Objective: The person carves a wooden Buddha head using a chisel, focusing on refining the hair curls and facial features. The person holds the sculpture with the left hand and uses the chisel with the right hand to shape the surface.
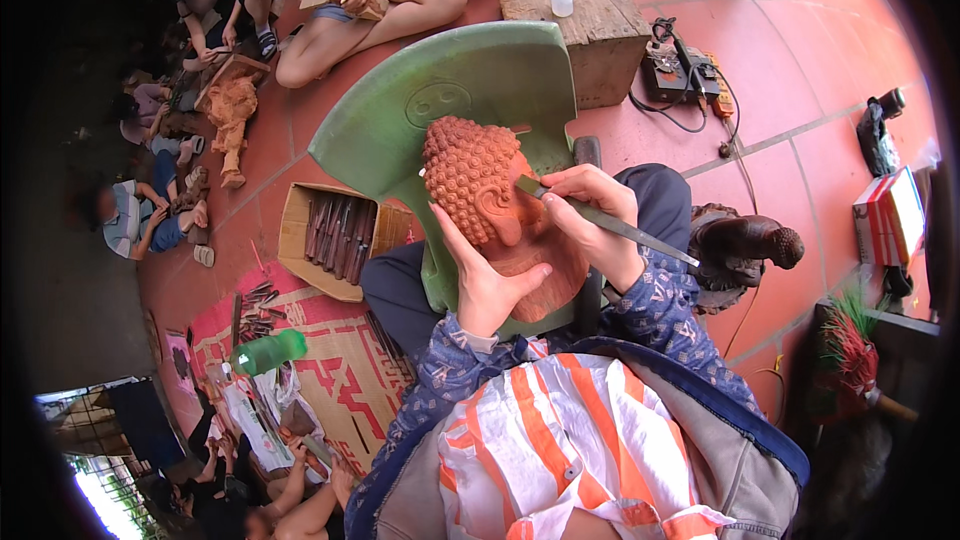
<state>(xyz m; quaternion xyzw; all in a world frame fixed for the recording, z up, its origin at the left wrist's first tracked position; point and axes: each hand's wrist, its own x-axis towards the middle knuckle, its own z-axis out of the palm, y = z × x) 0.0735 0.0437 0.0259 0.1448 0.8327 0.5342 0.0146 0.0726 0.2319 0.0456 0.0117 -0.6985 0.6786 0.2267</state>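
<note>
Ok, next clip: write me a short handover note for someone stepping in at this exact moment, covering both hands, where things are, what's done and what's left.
Left hand: open palm steadying the carved wooden head from the side.
Right hand: closed on a long chisel, blade end at the face near the brow.
The head leans against a green plastic chair laid across the lap.
Spare carving tools lie in a cardboard box on the floor, left side.
Done: curls on the scalp and the ear are shaped.
Left: the face looks unfinished; its detail is mostly hidden by the hands.
</note>
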